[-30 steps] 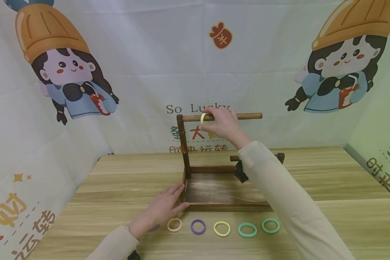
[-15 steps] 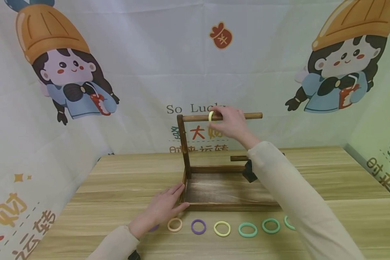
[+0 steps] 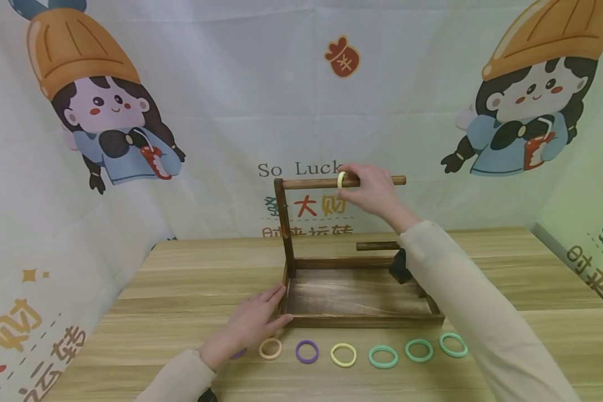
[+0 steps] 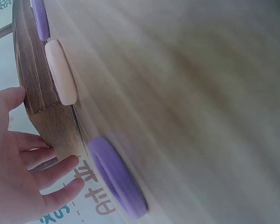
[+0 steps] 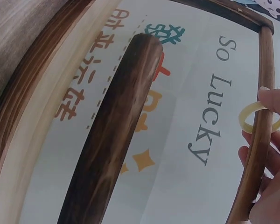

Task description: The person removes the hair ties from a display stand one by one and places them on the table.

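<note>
My right hand pinches a pale yellow hair tie between thumb and fingers. The tie encircles the upper bar of a dark wooden rack, about midway along it. My left hand rests with extended fingers on the front left corner of the rack's tray base. In the left wrist view, the left thumb and fingertips touch the wooden side, near a peach hair tie and a purple hair tie on the table.
In front of the rack lies a row of hair ties: purple, yellow and several green. A lower, shorter bar juts left from the rack's right side, partly behind the right sleeve. A printed cloth hangs behind the table.
My right hand has slid the yellow hair tie rightward along the upper bar, toward its free end. The right forearm has shifted right, uncovering another green hair tie. My left hand stays in place.
</note>
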### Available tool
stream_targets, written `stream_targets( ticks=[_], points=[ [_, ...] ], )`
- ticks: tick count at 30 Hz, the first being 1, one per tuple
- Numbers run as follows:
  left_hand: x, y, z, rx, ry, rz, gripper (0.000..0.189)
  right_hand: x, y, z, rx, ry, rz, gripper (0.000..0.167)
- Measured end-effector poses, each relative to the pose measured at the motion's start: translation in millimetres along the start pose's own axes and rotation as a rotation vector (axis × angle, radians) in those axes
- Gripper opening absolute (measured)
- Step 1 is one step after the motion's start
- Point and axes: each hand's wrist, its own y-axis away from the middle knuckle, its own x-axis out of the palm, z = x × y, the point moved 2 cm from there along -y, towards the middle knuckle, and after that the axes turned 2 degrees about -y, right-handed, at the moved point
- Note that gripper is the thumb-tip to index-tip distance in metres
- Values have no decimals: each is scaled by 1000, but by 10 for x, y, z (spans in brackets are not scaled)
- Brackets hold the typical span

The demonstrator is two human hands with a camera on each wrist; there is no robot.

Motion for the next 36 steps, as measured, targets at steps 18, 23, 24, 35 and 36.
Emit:
stream_targets(
  ticks=[18, 23, 24, 35, 36],
  points=[
    [7, 4, 2, -6, 9, 2, 65, -137, 105, -164, -20, -112, -10, 46],
    [5, 5, -1, -8, 9, 3, 65, -171, 125, -216, -29, -123, -16, 45],
    [2, 5, -2, -9, 12, 2, 65, -176, 128, -226, -34, -122, -20, 45],
    [-8, 8, -8, -3, 11, 0, 65, -235, 168, -335, -60, -174, -21, 46],
    [-8, 7, -9, -3, 10, 0, 64, -238, 172, -350, -57, -181, -18, 46]
  ],
)
